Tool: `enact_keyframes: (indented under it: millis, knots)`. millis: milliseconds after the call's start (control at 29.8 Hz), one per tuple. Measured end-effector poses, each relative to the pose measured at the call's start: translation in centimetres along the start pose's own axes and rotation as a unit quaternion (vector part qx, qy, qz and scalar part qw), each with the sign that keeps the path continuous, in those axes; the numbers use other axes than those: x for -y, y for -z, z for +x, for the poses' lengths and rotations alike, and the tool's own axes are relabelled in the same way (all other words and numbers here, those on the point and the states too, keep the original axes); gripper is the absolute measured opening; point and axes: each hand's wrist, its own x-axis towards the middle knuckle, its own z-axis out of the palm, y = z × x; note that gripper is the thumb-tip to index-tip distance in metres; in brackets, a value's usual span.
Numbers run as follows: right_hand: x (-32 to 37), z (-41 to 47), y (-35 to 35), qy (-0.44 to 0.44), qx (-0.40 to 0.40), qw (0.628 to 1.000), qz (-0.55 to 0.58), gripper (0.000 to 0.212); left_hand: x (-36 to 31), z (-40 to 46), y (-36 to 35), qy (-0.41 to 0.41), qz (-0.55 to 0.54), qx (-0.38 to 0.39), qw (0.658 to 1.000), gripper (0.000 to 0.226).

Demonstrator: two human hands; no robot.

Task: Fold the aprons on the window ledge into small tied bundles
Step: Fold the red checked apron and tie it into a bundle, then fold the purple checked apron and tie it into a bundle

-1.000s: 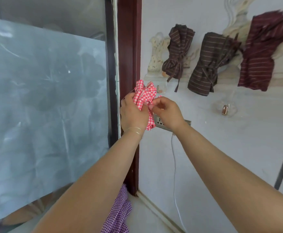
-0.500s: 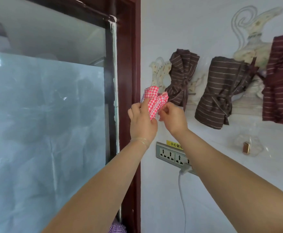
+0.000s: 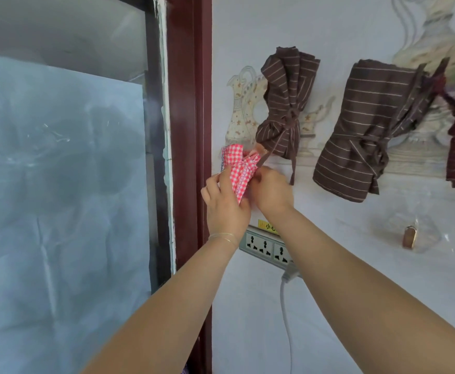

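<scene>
Currently: red gingham apron bundle (image 3: 238, 172) between both hands | left hand (image 3: 225, 203) grips its lower end | right hand (image 3: 271, 191) pinches the tie | advice: keep folds compressed, cinch knot snug | finished brown bundle (image 3: 283, 112) just above right hand.

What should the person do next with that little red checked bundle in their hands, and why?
Probably set it down in the gap left of the brown striped bundles. Both the left hand and right hand grip the red checked bundle, which already looks tied round its middle, and it is held beside the nearest brown bundle, next to the window frame.
</scene>
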Motion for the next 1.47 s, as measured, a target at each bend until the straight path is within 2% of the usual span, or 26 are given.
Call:
enact_keyframes:
  millis: [101, 268, 503, 637, 771, 871, 1039, 1139, 1240, 1340, 1374, 1441, 1474]
  knots:
    - [-0.9, -1.9, -1.0, 0.016, -0.002, 0.999, 0.052, 0.032, 0.7, -1.3, -0.3, 0.032, -0.033, -0.003, 0.999, 0.071]
    - [-2.0, -4.8, -1.2, 0.035, 0.056, 0.990, 0.122, 0.044, 1.8, -3.0, 0.0, 0.037, -0.077, 0.029, 0.996, 0.082]
    - [-2.4, -5.3, -0.9, 0.034, 0.078, 0.989, 0.118, 0.048, 2.2, -4.3, 1.0, 0.080, -0.171, 0.071, 0.979, 0.087]
    - [-2.3, -6.1, -0.9, 0.010, 0.054, 0.988, 0.142, 0.042, 2.1, -4.6, 1.8, 0.104, -0.212, 0.083, 0.968, 0.085]
    - [-2.1, -9.0, -1.5, 0.010, 0.003, 0.985, 0.170, 0.016, 2.3, -6.0, 3.4, 0.125, -0.220, 0.106, 0.962, 0.075]
    - [-1.7, -12.7, -3.0, 0.029, 0.027, 0.986, 0.162, 0.010, 3.6, -8.1, 5.0, 0.155, -0.188, 0.119, 0.963, 0.064]
    - [-1.5, -18.8, -5.9, 0.039, 0.175, 0.974, 0.135, 0.009, 7.1, -13.3, 9.2, 0.225, -0.122, 0.148, 0.955, 0.049]
    - [-0.6, -23.7, -8.5, 0.034, 0.283, 0.951, 0.121, 0.007, 10.4, -18.0, 13.6, 0.292, -0.082, 0.187, 0.934, 0.043]
    - [0.7, -29.4, -11.7, 0.031, 0.412, 0.906, 0.097, 0.010, 14.2, -24.1, 18.0, 0.385, -0.027, 0.222, 0.895, 0.042]
    - [1.1, -35.8, -15.2, 0.031, 0.525, 0.848, 0.068, 0.010, 17.4, -31.5, 22.6, 0.474, 0.047, 0.260, 0.840, 0.045]
    - [1.9, -39.0, -16.7, 0.033, 0.572, 0.818, 0.055, 0.009, 18.7, -34.6, 25.1, 0.508, 0.081, 0.277, 0.812, 0.047]
    - [2.1, -43.6, -18.2, 0.025, 0.632, 0.774, 0.031, 0.014, 20.3, -39.4, 28.8, 0.516, 0.157, 0.319, 0.779, 0.051]
    - [2.5, -46.1, -18.9, 0.015, 0.661, 0.750, 0.028, 0.017, 21.1, -41.8, 31.0, 0.523, 0.196, 0.350, 0.752, 0.051]
